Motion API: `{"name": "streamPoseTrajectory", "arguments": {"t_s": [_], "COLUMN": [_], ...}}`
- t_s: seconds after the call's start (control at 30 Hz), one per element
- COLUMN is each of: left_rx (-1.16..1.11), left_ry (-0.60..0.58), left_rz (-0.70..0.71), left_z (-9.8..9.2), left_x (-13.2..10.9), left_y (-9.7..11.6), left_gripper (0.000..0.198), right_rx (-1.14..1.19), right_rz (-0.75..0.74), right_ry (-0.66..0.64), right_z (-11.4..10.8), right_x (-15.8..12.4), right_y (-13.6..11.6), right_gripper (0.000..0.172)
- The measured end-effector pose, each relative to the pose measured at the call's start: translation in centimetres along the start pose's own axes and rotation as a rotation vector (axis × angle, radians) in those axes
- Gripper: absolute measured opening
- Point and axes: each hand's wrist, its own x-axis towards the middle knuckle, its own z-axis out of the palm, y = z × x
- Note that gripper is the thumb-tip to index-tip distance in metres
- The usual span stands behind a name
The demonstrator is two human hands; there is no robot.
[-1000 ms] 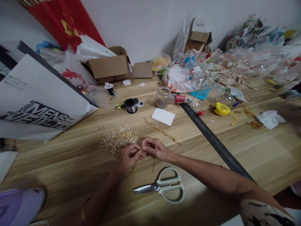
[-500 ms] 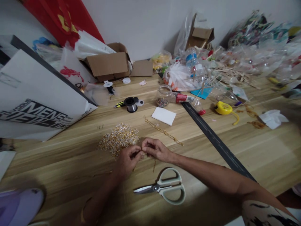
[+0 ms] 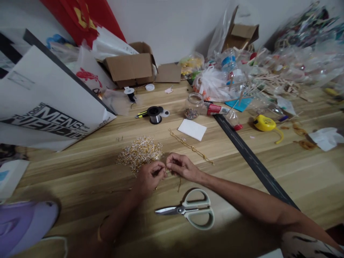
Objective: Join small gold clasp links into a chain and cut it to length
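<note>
Fingertip to fingertip, my left hand (image 3: pixel 152 177) and my right hand (image 3: pixel 182 165) are both closed in a pinch on a thin gold chain. Most of the chain is hidden by the fingers; a short gold end (image 3: pixel 179 185) shows below my right hand. Touching or just behind my left hand is a heap of small gold and clear pieces (image 3: pixel 139 152). Another gold chain (image 3: pixel 190 147) lies stretched out beyond my right hand. Scissors (image 3: pixel 188 209) with pale green handles rest nearer to me, their blades pointing left.
Behind the heap are a wire spool (image 3: pixel 155 115), a bead jar (image 3: pixel 194 105) and a folded white paper (image 3: pixel 192 129). A yellow tape measure (image 3: pixel 264 123) lies right of a black strip (image 3: pixel 249 157). A white paper bag (image 3: pixel 51 96) stands left, above a purple iron-like object (image 3: pixel 29 225).
The view has shifted slightly, so the table things appear a little further right and higher. Both hands keep their pinch, with a slightly wider gap between the fingertips.
</note>
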Motion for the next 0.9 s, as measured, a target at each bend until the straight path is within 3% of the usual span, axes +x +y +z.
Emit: {"name": "streamPoseTrajectory", "arguments": {"t_s": [0.9], "left_rx": [-0.186], "left_ry": [0.061], "left_rz": [-0.068], "left_z": [-0.3], "left_x": [0.6], "left_y": [1.2], "left_gripper": [0.013], "right_rx": [0.035], "right_rz": [0.005], "right_ry": [0.019], "right_z": [0.0], "right_x": [-0.1], "right_y": [-0.4], "right_gripper": [0.029]}}
